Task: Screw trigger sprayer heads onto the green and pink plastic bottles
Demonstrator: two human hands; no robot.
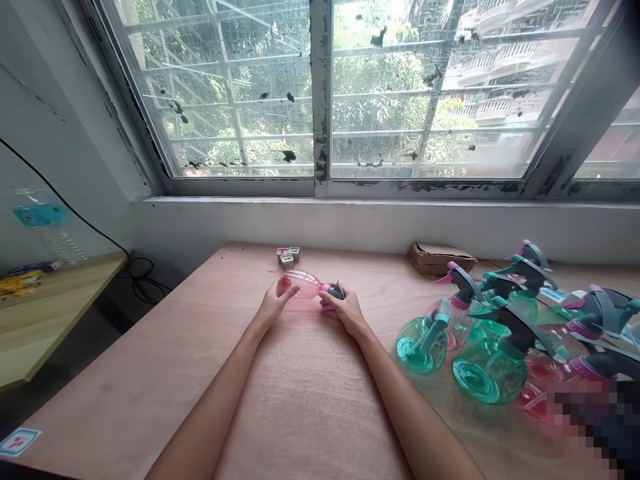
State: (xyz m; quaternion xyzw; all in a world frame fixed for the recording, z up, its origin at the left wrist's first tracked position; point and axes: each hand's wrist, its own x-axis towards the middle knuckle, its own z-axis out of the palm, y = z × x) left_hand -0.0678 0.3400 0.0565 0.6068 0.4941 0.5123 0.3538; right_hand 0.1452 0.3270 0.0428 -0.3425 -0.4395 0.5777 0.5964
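Observation:
A clear pink spray bottle (304, 283) lies on its side between my two hands, over the middle of the wooden table. My left hand (278, 299) wraps round its base end, thumb along the side. At the neck, my right hand (346, 307) closes on the dark spray head with its pink collar; the fingers partly hide the trigger. The bottle's nozzle end points to the right. Just beyond it sit several small grey and pink blocks (287, 257).
Several green and pink spray bottles (490, 371) crowd the table's right side. Behind them rests a brown cardboard box (440, 257) near the wall. A printed card (19, 441) lies at the front left corner. Further left stand a lower wooden table (65, 300) and a clear plastic bottle (55, 230).

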